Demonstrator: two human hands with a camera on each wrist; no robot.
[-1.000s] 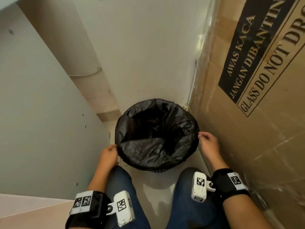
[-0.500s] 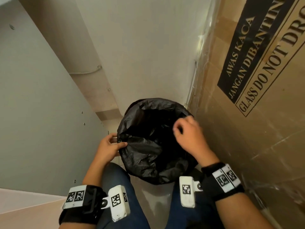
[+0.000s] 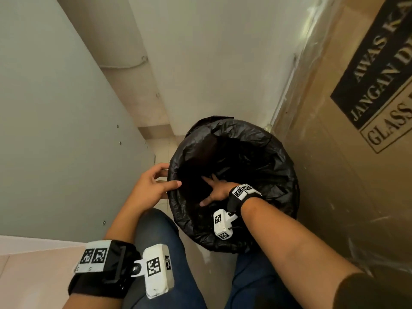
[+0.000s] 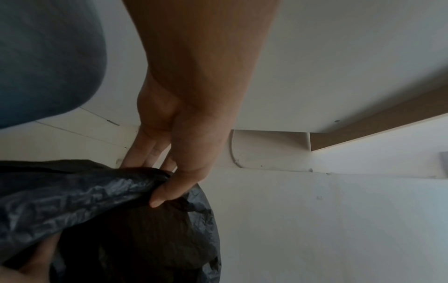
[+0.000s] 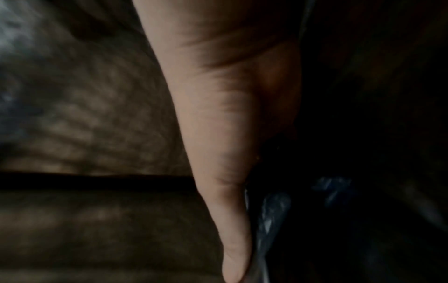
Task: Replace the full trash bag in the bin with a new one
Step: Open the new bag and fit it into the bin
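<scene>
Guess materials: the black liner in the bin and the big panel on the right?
Black liner: thin plastic film, slightly glossy, to judge by its fine crinkles and the way it bunches under the left hand. Panel: brown corrugated cardboard with black printed warning text, apparently under clear shiny wrap; its glare and wrinkles suggest film.

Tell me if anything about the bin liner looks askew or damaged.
No tear or spill shows. The black bag is crumpled over the rim, the left hand pinches its edge, and the right hand presses inside, fingers spread.
</scene>
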